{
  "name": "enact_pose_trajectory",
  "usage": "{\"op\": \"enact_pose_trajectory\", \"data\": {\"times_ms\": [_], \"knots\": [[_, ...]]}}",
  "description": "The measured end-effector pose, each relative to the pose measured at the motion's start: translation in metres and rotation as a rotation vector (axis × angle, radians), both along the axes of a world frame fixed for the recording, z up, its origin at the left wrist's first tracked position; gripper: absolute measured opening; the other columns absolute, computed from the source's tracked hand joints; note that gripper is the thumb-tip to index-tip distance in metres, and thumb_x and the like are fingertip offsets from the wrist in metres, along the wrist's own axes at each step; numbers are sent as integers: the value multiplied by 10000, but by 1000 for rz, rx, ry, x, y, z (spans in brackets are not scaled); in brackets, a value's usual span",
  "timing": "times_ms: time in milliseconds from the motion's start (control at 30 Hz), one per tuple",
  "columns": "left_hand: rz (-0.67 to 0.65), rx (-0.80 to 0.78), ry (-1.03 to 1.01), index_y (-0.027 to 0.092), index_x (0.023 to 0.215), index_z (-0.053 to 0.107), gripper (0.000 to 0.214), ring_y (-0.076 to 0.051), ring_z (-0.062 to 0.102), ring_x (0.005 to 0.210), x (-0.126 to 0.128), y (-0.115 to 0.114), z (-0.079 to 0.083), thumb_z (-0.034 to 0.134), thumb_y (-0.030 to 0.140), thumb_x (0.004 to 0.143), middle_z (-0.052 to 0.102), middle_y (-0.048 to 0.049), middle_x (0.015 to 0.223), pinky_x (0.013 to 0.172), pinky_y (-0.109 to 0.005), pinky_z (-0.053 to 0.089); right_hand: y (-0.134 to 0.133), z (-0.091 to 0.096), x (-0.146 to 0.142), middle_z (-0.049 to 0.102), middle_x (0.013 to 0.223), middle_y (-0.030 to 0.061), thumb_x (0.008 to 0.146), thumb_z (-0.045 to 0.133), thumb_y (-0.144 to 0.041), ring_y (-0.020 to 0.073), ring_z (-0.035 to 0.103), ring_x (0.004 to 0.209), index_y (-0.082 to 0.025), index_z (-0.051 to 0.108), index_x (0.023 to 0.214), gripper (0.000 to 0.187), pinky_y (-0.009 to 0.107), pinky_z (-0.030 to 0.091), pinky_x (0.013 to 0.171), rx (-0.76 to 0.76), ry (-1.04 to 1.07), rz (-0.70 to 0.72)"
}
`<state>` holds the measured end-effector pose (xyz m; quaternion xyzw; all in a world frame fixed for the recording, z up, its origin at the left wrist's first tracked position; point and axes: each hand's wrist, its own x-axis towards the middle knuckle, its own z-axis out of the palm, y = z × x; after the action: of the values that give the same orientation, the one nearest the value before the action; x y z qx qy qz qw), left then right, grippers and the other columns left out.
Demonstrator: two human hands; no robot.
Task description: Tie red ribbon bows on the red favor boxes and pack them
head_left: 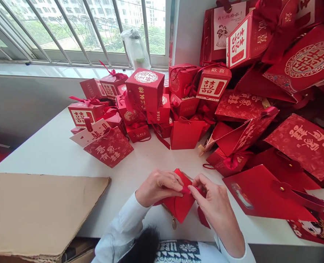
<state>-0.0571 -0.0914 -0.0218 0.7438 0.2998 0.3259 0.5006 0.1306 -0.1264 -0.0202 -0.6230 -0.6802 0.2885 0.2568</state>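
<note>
A small red gift box (181, 209) rests on the white table close to my body, with a gold cord (174, 222) hanging at its lower left. Over the top of the box, both hands pinch a red ribbon (187, 190). My left hand (162, 187) grips it from the left between thumb and fingers. From the right, my right hand (209, 195) pinches it at nearly the same spot. One end of the ribbon drops below my right hand. My fingers hide part of the box's top, and I cannot tell whether the ribbon is knotted.
Many red boxes (144, 87) are piled at the back of the white table (54, 146). Red gift bags (244, 191) crowd the right side. A flattened cardboard piece (41, 212) lies at the left front. A plastic-wrapped container (136, 49) stands on the sill by the barred window.
</note>
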Motion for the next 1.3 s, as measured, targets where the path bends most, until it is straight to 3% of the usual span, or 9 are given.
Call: {"op": "enact_pose_trajectory", "data": {"times_ms": [267, 533, 733, 900, 1067, 1167, 1300], "knots": [[14, 178, 84, 201, 823, 774, 393, -210, 602, 890, -2, -2, -8, 529, 504, 870, 711, -85, 667, 968, -402, 403, 0, 3, 0, 580, 594, -35, 861, 503, -313, 115, 490, 478, -221, 520, 692, 193, 218, 349, 483, 7, 12, 7], [-3, 167, 32, 226, 871, 773, 373, -165, 606, 689, -5, 5, -18, 554, 527, 845, 711, -58, 657, 997, -417, 372, 2, 8, 8, 598, 587, -30, 872, 487, -352, 130, 542, 489, -223, 556, 738, 197, 224, 390, 498, -102, 79, 30], [-12, 153, 65, 230, 831, 777, 377, -148, 553, 633, -5, 5, -20, 542, 523, 854, 681, -44, 630, 981, -405, 382, 8, 14, 32, 577, 535, -43, 856, 507, -380, 125, 519, 438, -227, 608, 759, 207, 221, 367, 451, -91, -2, 11], [-45, 174, 72, 222, 838, 773, 357, -147, 529, 636, -3, 6, -15, 543, 494, 866, 617, -24, 585, 973, -385, 385, 15, 18, 38, 641, 671, -11, 887, 469, -365, 128, 558, 477, -223, 611, 804, 217, 232, 399, 471, 71, -76, 18], [19, 57, 60, 177, 784, 636, 292, -184, 576, 855, -3, 1, -12, 631, 468, 813, 662, -46, 740, 888, -340, 430, 19, 24, 13, 643, 833, 30, 926, 434, -270, 148, 615, 688, -208, 610, 847, 202, 242, 445, 628, 336, -151, 100], [88, -85, 56, 184, 880, 494, 327, -152, 597, 752, -2, -3, -12, 714, 387, 751, 640, 7, 705, 758, -278, 449, 21, 26, -2, 628, 861, 24, 936, 429, -228, 133, 618, 703, -207, 610, 851, 200, 227, 438, 641, 401, -182, 158], [116, -191, 53, 193, 959, 426, 420, -124, 605, 659, -1, -6, -11, 752, 293, 715, 626, 54, 656, 752, -262, 434, 23, 27, -13, 623, 949, 44, 944, 407, -193, 133, 630, 764, -200, 616, 863, 224, 215, 427, 638, 472, -230, 193]]}}
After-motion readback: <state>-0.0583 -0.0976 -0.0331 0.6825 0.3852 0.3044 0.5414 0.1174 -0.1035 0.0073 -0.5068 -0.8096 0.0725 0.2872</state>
